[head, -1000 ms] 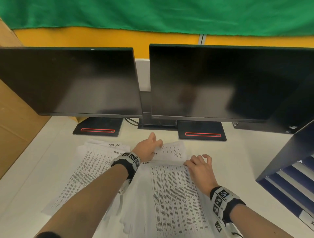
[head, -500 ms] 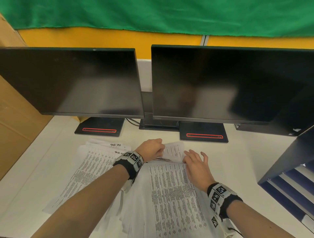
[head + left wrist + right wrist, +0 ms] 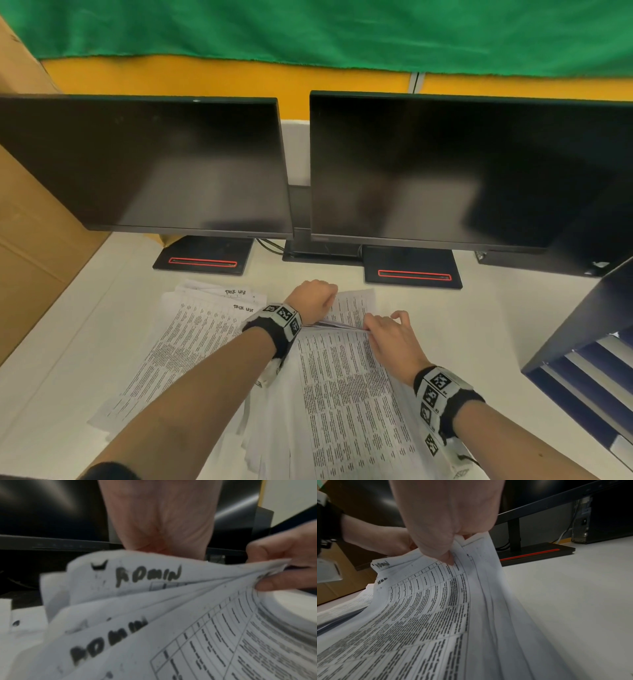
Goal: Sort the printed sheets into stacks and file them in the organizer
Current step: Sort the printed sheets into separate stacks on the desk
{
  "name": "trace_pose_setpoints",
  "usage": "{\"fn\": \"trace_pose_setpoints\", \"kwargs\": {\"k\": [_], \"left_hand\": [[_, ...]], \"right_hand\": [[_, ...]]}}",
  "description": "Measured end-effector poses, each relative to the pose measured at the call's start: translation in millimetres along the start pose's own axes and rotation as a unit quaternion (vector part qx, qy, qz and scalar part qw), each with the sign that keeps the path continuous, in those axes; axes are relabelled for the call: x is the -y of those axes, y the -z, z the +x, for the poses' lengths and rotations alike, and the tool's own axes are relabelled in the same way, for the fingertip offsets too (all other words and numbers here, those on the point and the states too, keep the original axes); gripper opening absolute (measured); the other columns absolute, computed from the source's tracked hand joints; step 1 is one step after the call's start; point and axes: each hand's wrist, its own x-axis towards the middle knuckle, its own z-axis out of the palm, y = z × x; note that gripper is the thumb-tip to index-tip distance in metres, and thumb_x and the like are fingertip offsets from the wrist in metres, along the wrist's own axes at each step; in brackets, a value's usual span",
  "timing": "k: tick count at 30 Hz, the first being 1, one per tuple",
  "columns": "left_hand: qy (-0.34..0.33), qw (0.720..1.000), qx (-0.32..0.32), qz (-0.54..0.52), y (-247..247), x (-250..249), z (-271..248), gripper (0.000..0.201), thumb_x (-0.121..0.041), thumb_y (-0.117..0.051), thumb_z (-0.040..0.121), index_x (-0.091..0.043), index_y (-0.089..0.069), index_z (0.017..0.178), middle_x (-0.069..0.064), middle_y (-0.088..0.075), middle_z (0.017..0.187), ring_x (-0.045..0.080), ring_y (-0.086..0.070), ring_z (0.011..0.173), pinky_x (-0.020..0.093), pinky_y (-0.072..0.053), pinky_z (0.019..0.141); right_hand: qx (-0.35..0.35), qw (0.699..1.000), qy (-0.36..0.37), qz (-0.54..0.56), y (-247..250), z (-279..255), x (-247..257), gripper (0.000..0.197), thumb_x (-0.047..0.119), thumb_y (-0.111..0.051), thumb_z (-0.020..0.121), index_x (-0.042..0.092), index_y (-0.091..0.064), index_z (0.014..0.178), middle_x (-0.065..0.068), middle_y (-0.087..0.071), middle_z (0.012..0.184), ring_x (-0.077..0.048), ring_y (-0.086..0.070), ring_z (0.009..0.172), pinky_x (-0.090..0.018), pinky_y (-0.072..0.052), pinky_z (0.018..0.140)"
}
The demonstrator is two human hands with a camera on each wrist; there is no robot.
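Both forearms reach forward over the white desk (image 3: 428, 318), side by side. The left hand (image 3: 313, 298) is curled like a fist and grips the far left corner of the ADMIN sheets (image 3: 147, 574). The right hand (image 3: 390, 337) pinches the far right corner of the same bundle, thumb (image 3: 443, 555) on top, and lifts it. These sheets lie in front of the two dark monitors (image 3: 445, 168), beside the TASK LIST sheets (image 3: 191, 329). The dark blue organizer (image 3: 589, 349) stands at the right.
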Motion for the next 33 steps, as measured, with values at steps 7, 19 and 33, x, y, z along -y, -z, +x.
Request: {"fn": "trace_pose_setpoints", "kwargs": {"k": [7,19,33], "left_hand": [[-0.043,0.999,-0.014,-0.005,5.2,-21.6,-3.5,0.024,-0.016,-0.053,0.093,-0.017,-0.033,0.107,0.009,-0.064,0.095,0.018,-0.054,0.067,0.026,-0.052,0.062],[-0.065,0.988,0.001,-0.14,-16.6,-4.1,-7.0,0.013,-0.025,-0.06,0.089,-0.013,-0.06,0.09,0.002,-0.058,0.107,0.016,-0.05,0.099,0.032,-0.044,0.09],[0.0,0.998,-0.05,-0.037,1.8,-15.4,-6.6,0.025,-0.021,-0.061,0.088,-0.018,-0.042,0.104,0.006,-0.059,0.103,0.017,-0.056,0.083,0.024,-0.049,0.07]], "right_hand": [[-0.015,1.0,-0.014,-0.009,0.0,-2.6,0.8,0.037,0.001,-0.064,0.074,0.027,-0.048,0.093,0.007,-0.061,0.084,-0.016,-0.058,0.07,-0.032,-0.036,0.084],[-0.032,0.998,-0.053,-0.006,-3.9,-10.5,3.1,0.043,0.001,-0.079,0.06,0.021,-0.06,0.092,-0.005,-0.053,0.117,-0.027,-0.058,0.079,-0.031,-0.055,0.068],[-0.051,0.998,-0.041,0.023,-8.0,-12.2,-7.5,0.043,-0.006,-0.067,0.068,0.023,-0.059,0.099,0.004,-0.056,0.1,-0.022,-0.05,0.081,-0.027,-0.03,0.082]]}}
